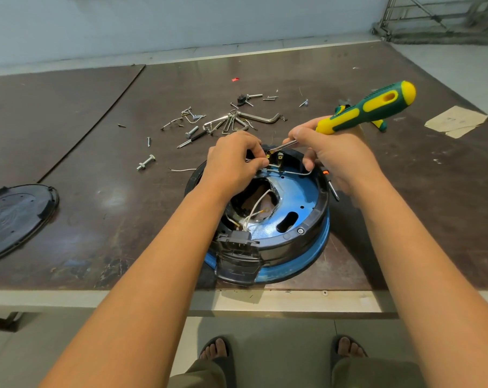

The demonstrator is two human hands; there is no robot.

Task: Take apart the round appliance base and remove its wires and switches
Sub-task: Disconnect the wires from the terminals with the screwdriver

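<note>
The left hand (234,161) has its fingers curled together, pinching a thin white wire (293,172) at the far rim of the round appliance base (307,219), which sits at the near edge of the table (125,205). The right hand (329,155) is clamped round a screwdriver (377,107), whose flat metal blade reaches to the brass terminals (275,158) just beside the left fingertips.

The likely risk is a slip. The blade works close to bare fingers, so prying too hard could drive it off the small terminal into the hand or snap the tab. Pulling the wire before the connector is loose could tear its insulation.

The base is a shallow dish of glossy blue metal ringed in black plastic, with an irregular hole at its centre. A boxy black switch block (238,242) hangs at its near rim. The screwdriver handle is ribbed green and yellow. Bright steel screws and hex keys (231,123) lie scattered on the scuffed brown table.
</note>
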